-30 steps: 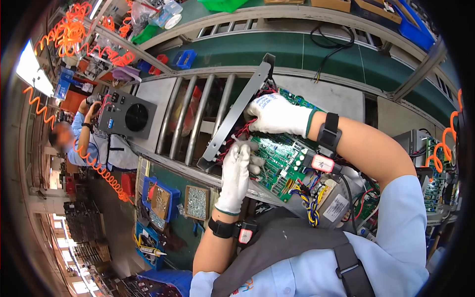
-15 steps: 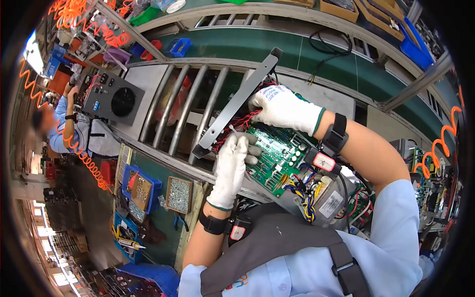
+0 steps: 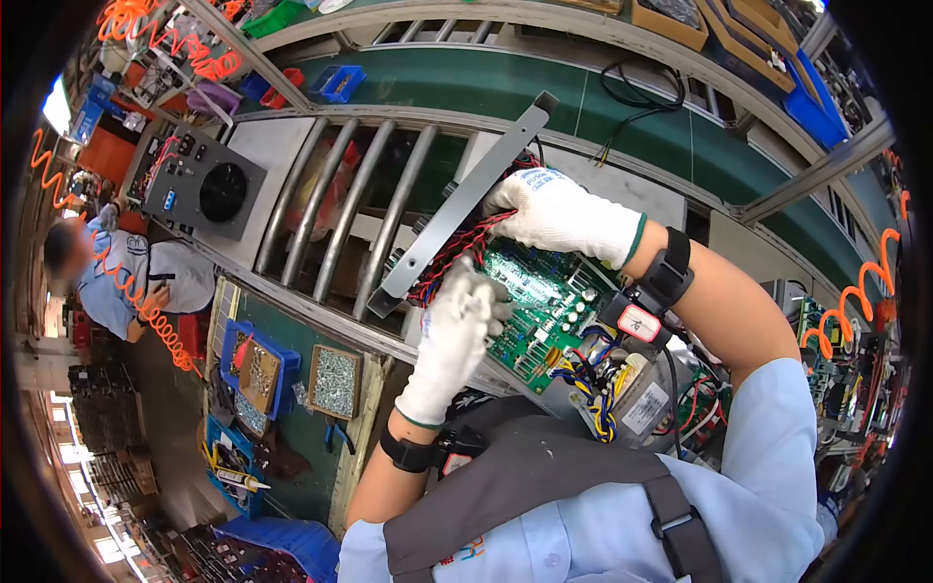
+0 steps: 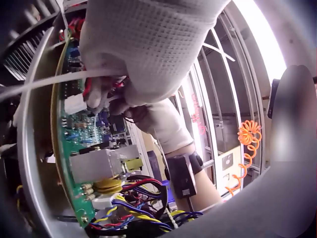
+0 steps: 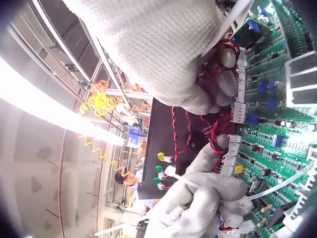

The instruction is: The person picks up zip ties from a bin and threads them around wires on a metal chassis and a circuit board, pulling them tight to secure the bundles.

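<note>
White-gloved hands work side by side over a green circuit board point(image 3: 530, 296), behind a grey metal panel point(image 3: 466, 199). My right hand point(image 3: 569, 216) holds a bundle of red-and-black twisted wires point(image 5: 214, 126) where they meet white connectors point(image 5: 239, 91) along the board's edge. A white plastic strip point(image 5: 230, 25) shows beside its fingers. My left hand point(image 3: 457, 321), fingers curled, pinches white cable ties point(image 5: 172, 171) just below the same wires. One tie's strap point(image 4: 74, 77) crosses in front of the left hand in the left wrist view.
Steel rollers point(image 3: 335, 209) lie left of the panel. Yellow and blue wires point(image 3: 604, 413) and a labelled metal part point(image 3: 646, 406) sit nearest my body. A screw tray point(image 3: 335, 381) and blue bin point(image 3: 282, 384) stand front left. Another person point(image 3: 107, 267) is beside a grey fan unit point(image 3: 209, 185).
My left hand has turned slightly, with its fingers closer in to the wires. The right hand keeps its hold on them. The head view has shifted, and the other person's arm has lowered.
</note>
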Demonstrator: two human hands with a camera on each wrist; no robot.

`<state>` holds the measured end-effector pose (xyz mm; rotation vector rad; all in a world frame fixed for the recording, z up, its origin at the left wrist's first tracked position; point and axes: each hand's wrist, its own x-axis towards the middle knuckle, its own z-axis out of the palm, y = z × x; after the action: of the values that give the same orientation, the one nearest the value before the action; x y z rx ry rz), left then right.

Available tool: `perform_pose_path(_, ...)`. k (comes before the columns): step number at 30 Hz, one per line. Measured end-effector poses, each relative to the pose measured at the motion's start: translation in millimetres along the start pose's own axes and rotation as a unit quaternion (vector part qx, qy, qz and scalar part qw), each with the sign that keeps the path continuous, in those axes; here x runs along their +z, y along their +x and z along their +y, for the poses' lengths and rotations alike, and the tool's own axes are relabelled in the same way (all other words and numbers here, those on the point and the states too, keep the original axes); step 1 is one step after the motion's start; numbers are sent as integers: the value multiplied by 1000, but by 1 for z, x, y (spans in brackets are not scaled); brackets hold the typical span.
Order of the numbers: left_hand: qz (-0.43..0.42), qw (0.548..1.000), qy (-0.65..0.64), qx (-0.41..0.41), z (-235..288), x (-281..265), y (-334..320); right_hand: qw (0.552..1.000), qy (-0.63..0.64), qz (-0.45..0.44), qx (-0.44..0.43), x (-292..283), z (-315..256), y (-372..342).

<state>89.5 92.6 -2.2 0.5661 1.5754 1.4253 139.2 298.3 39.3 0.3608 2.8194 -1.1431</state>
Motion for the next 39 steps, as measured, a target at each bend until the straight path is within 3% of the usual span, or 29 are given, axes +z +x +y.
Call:
perform_pose_path(4,44,976,-209,30,13,11,8,1000,-5,-20,0,-1,1,-2)
perform_pose_path(7,16,969,-239,67,1,4,-1,998,4,-50,29,-8,-7,-5)
perform_pose_path(8,35,965,-254,55,-2,6,-4,999,-15,-48,-7,-6,-2,-5)
perform_pose_path(10,20,983,-174,62,-2,8,-7,995,-51,-49,-77,1,8,-6)
perform_pose_path(12,-30,997,63,-24,13,5,-10,989,-74,-109,-66,5,4,-5)
perform_pose_path(14,11,938,306,160,-11,1,-1,987,-35,-116,-108,10,9,1)
perform_pose_path(16,87,840,468,259,-6,11,-6,989,50,-119,-71,9,10,2)
perform_pose_path(20,153,808,495,282,-5,25,-9,987,100,-113,-47,9,7,1)
perform_pose_path(21,146,805,491,299,-15,17,-7,986,76,-145,-35,4,6,3)
perform_pose_path(22,138,770,487,388,-18,5,-1,986,89,-134,-41,2,5,1)
perform_pose_path(23,147,912,294,246,-3,5,-13,986,104,-123,-48,-1,5,-1)
perform_pose_path(24,154,961,150,172,15,7,-23,985,120,-112,-55,-3,3,-2)
perform_pose_path(25,180,978,-8,105,33,10,-33,985,114,-125,-28,-8,-1,-2)
perform_pose_path(26,180,978,-38,101,32,4,-39,983,113,-141,-13,-9,-1,0)
perform_pose_path(28,158,958,211,117,28,1,-37,985,89,-145,-25,-10,0,1)
perform_pose_path(29,145,934,319,68,23,-1,-32,985,84,-146,-33,-10,2,2)
perform_pose_path(32,176,829,518,117,15,5,-22,985,65,-148,-68,-9,11,4)
perform_pose_path(33,174,834,521,57,20,11,-18,984,57,-144,-88,-10,14,5)
perform_pose_path(36,169,831,530,32,27,20,-7,978,77,-176,-81,-13,10,2)
perform_pose_path(37,190,813,537,120,18,18,-3,978,96,-168,-81,-10,11,1)
perform_pose_path(39,187,786,576,127,12,16,2,977,96,-135,-131,-5,12,0)
